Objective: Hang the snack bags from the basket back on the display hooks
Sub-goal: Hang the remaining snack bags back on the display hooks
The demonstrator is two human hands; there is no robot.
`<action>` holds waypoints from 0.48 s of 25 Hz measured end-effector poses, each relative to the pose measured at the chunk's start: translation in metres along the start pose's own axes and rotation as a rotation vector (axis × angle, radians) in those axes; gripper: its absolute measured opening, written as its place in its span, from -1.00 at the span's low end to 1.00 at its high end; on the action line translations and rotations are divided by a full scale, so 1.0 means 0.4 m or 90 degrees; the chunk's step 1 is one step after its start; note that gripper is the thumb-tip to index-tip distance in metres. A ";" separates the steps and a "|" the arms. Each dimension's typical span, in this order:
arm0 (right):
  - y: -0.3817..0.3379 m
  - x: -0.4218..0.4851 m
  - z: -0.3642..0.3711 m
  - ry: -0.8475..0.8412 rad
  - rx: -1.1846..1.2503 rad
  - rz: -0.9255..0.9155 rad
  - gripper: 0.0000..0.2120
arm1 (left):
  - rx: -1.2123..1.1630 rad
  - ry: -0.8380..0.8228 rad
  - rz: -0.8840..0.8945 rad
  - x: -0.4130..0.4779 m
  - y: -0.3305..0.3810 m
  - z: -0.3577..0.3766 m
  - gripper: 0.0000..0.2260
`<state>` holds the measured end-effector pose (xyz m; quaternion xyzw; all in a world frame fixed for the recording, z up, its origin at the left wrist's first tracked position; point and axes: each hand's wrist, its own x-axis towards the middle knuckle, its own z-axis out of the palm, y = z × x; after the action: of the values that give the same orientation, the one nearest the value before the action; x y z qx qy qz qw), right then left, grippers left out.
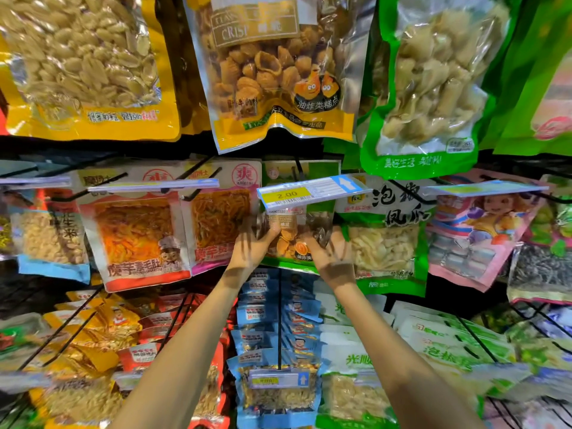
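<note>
A small clear snack bag (291,233) of brown shell-shaped crisps sits in the middle of the display, just under a yellow 2.00 price tag (297,193). My left hand (250,249) grips its left edge and my right hand (331,255) grips its right edge. The bag's top is hidden behind the price tag, so its hole and the black hook (298,170) above cannot be seen meeting. The basket is out of view.
Rows of hanging bags fill the rack: orange strip snacks (136,236) to the left, a green-edged bag (383,246) to the right, large bags (272,66) above, blue bags (272,320) below. Black hooks with price tags stick out toward me.
</note>
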<state>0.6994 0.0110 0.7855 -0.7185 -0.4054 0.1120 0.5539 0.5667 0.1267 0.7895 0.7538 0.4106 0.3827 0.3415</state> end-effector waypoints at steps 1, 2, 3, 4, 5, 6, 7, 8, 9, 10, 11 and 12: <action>-0.011 -0.017 0.005 0.006 0.017 -0.013 -0.46 | 0.015 -0.023 -0.002 -0.004 -0.007 -0.002 -0.30; 0.002 -0.002 0.005 0.015 0.020 -0.017 -0.53 | 0.032 -0.031 0.008 -0.005 -0.013 -0.003 -0.26; -0.016 -0.006 -0.003 0.042 -0.040 -0.027 -0.63 | 0.037 -0.021 0.019 -0.002 -0.018 -0.003 -0.26; -0.027 -0.004 -0.008 0.049 -0.064 -0.029 -0.72 | 0.031 -0.018 0.027 0.003 -0.020 -0.004 -0.29; -0.030 0.003 -0.008 0.062 -0.097 -0.046 -0.72 | 0.025 -0.015 0.030 0.008 -0.018 -0.005 -0.30; -0.019 0.017 -0.002 0.060 -0.105 -0.058 -0.70 | 0.024 -0.008 0.037 0.017 -0.018 -0.003 -0.31; -0.025 0.023 0.004 0.069 -0.137 -0.056 -0.71 | 0.028 -0.001 0.043 0.021 -0.016 0.000 -0.33; -0.027 0.028 0.010 0.060 -0.150 -0.038 -0.74 | 0.032 0.006 0.046 0.025 -0.015 0.003 -0.35; -0.025 0.037 0.013 0.061 -0.141 -0.030 -0.77 | 0.041 0.011 0.050 0.024 -0.011 0.004 -0.37; -0.019 0.047 0.017 0.062 -0.137 -0.016 -0.79 | 0.050 0.016 0.051 0.025 -0.010 0.006 -0.37; -0.026 0.042 0.015 0.071 -0.145 -0.010 -0.79 | 0.059 0.018 0.046 0.025 -0.007 0.006 -0.36; -0.031 0.040 0.011 0.063 -0.163 -0.002 -0.78 | 0.065 0.015 0.044 0.027 -0.009 0.007 -0.35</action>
<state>0.7014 0.0263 0.7994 -0.7876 -0.3894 0.0230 0.4770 0.5719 0.1370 0.7882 0.7796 0.4072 0.3819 0.2839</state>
